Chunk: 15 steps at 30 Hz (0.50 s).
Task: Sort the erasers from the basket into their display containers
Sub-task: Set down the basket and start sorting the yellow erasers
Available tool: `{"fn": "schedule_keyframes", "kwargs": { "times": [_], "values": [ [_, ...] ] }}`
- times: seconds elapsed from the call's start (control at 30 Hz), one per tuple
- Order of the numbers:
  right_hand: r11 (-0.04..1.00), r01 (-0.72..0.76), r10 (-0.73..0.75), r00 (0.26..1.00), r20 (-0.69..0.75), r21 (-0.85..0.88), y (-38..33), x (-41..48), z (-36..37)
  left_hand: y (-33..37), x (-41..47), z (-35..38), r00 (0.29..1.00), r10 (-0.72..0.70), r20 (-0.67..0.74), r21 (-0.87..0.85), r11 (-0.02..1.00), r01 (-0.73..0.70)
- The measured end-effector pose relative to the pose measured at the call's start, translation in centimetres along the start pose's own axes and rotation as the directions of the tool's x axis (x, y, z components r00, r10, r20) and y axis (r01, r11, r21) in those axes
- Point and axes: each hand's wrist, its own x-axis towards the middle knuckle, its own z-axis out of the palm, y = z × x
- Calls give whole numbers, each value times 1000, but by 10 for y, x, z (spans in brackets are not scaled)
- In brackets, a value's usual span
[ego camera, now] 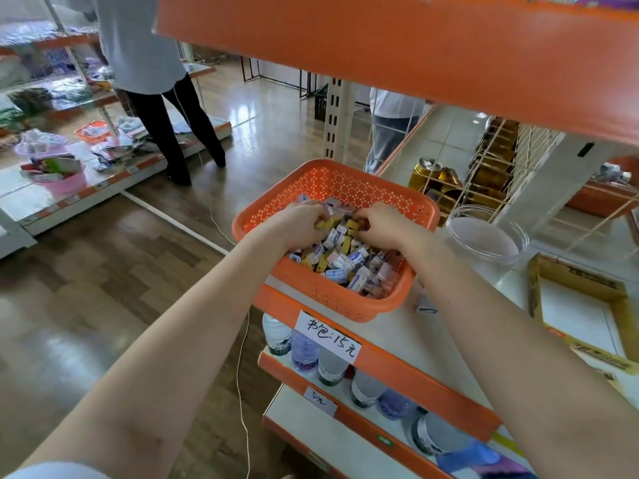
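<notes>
The orange basket point(345, 307) was set at the left end of the shelf point(432, 344), against its front edge. The erasers point(340, 257) were all still heaped inside it; none were seen in a container.

Both hands were sunk in the far half of the heap. The left hand point(301, 226) was curled down, with yellow erasers caught under the fingers. The right hand point(383, 224) was likewise curled and clamped on erasers. How many each held could not be told.

Step judged: picking out one kind, sorting barely begun. To be done well, one sleeve colour should be gathered per hand, not mixed handfuls. The grip should be kept loose enough that the paper sleeves are not crushed. Each handful should be lifted clear of the basket rim before being carried right. The basket sat near the edge, so hard pressing on its front wall should be avoided.

Counts:
- 1 basket.
- 1 clear jar point(484, 236), just right of the basket towards the shelf's back edge, seemingly empty.
- 1 open cardboard box point(534, 288), further right.
- Erasers: dozens, too many to count, with at least two kinds seen, yellow and white-blue sleeved.
- 2 hands.
- Several water bottles point(304, 347) on the shelf below.
</notes>
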Motion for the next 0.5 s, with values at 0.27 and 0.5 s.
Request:
{"fn": "schedule_keyframes", "kwargs": {
  "times": [0.27,0.5],
  "values": [
    [997,-9,9,1000,11,72,1,-2,0,4,-5,-1,999,-20,-45,59,998,23],
    [997,4,-3,1000,-10,74,1,0,2,3,-9,-5,996,-91,-17,-71,993,90]
  ]
}}
